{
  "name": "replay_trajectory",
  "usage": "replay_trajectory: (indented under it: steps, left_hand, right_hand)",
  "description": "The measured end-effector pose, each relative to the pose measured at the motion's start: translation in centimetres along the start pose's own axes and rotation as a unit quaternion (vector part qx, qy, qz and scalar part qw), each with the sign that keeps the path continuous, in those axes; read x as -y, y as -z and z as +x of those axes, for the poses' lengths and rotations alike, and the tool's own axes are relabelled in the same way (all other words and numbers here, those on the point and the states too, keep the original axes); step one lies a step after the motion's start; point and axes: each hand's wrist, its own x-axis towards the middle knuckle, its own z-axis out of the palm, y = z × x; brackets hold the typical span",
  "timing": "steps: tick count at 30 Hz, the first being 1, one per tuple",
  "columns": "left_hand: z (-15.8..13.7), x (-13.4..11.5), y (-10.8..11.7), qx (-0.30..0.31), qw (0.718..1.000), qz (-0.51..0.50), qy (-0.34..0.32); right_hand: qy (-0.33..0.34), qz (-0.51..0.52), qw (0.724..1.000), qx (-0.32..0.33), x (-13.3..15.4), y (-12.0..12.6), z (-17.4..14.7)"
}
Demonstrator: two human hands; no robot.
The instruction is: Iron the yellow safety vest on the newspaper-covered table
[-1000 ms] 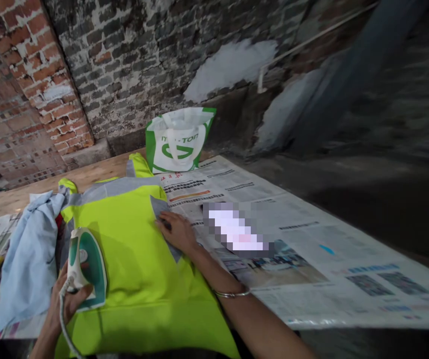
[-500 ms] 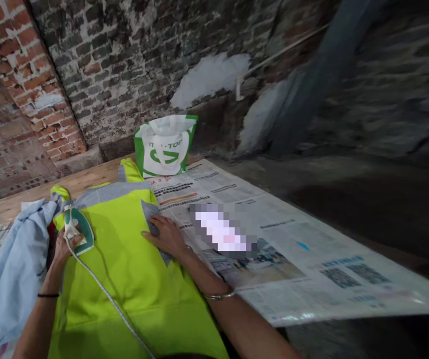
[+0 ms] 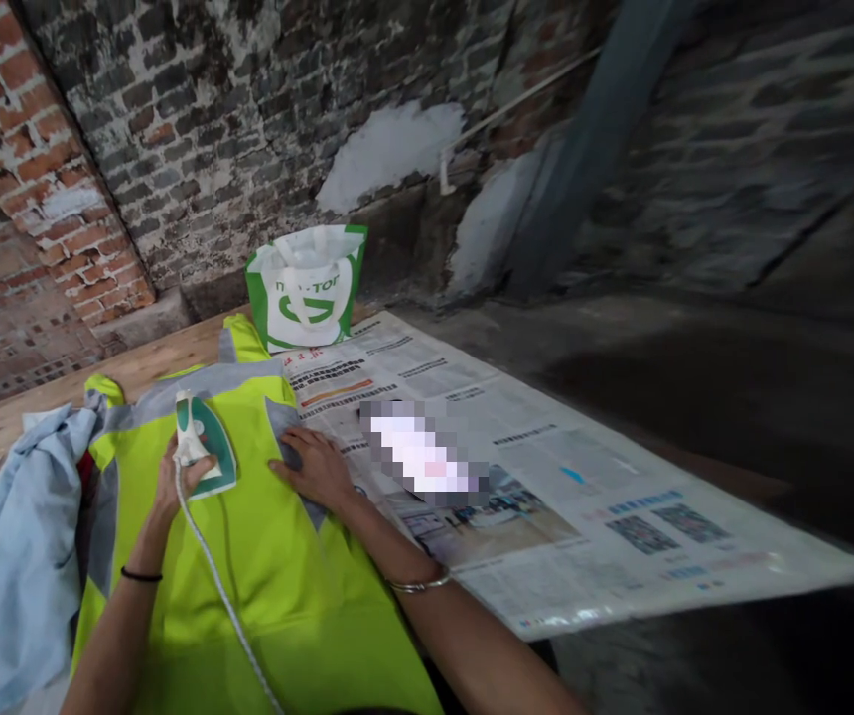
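Note:
A bright yellow garment with grey stripes (image 3: 248,556) lies spread out in front of me. My left hand (image 3: 174,482) is wrapped round the handle of a green and white iron (image 3: 211,437), whose sole rests on the garment's upper middle. From the iron a pale braided cord (image 3: 222,596) trails towards me across the cloth. My right hand (image 3: 319,467) lies with fingers spread on the garment's right edge, over a grey stripe, holding nothing.
Newspaper sheets (image 3: 531,566) cover the right part of the table, with a pixel-blurred object (image 3: 423,452) on them. A white and green bag (image 3: 308,288) stands at the back. Light blue cloth (image 3: 17,556) is bunched at the left. Behind rises a brick wall (image 3: 211,129).
The iron, in my left hand, has moved right from the garment's left side towards its middle. My right hand stays on the right edge. The whole view has shifted slightly.

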Motion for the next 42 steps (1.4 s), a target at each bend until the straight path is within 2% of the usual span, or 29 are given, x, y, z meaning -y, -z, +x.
replay_trajectory:
  steps: [5, 9, 12, 18, 22, 27, 32, 36, 39, 42]
  left_hand:
    - [1.5, -0.7, -2.3, 0.038, 0.999, -0.010, -0.013]
    - [0.7, -0.3, -1.7, 0.018, 1.000, 0.000, 0.000]
    - [-0.1, 0.5, 0.4, -0.015, 1.000, 0.018, 0.017]
    - [-2.3, 2.2, 6.5, -0.082, 0.993, 0.060, 0.054]
    - [-4.1, 2.5, 8.8, -0.095, 0.990, 0.071, 0.070]
    - [-7.9, 1.8, 10.0, -0.080, 0.990, 0.077, 0.084]
    - [-15.0, 1.5, 10.4, -0.051, 0.990, 0.086, 0.095]
    - [-20.0, 2.1, 9.6, -0.077, 0.989, 0.074, 0.101]
    - [-21.2, 2.4, 9.1, -0.082, 0.988, 0.062, 0.114]
    - [-19.9, 2.4, 9.3, -0.065, 0.989, 0.057, 0.122]
  right_hand:
    - [0.009, -0.004, 1.000, -0.006, -0.3, -0.2, 0.0]
    - [0.013, -0.004, 1.000, -0.011, -0.5, -0.4, 0.0]
    - [0.008, 0.000, 1.000, -0.010, -0.4, -0.4, 0.0]
    - [0.005, 0.005, 1.000, -0.011, -0.2, -0.4, 0.2]
    - [0.002, 0.005, 1.000, -0.006, -0.4, -0.5, 0.2]
    - [0.007, 0.003, 1.000, -0.002, -0.6, -0.5, 0.1]
    - [0.006, 0.002, 1.000, -0.002, -0.9, -0.6, 0.0]
    - [0.015, 0.004, 1.000, -0.002, -1.2, -0.9, -0.2]
    - [0.020, 0.006, 1.000, -0.003, -1.3, -1.0, -0.2]
    - [0.017, 0.003, 1.000, -0.004, -1.1, -1.0, -0.2]
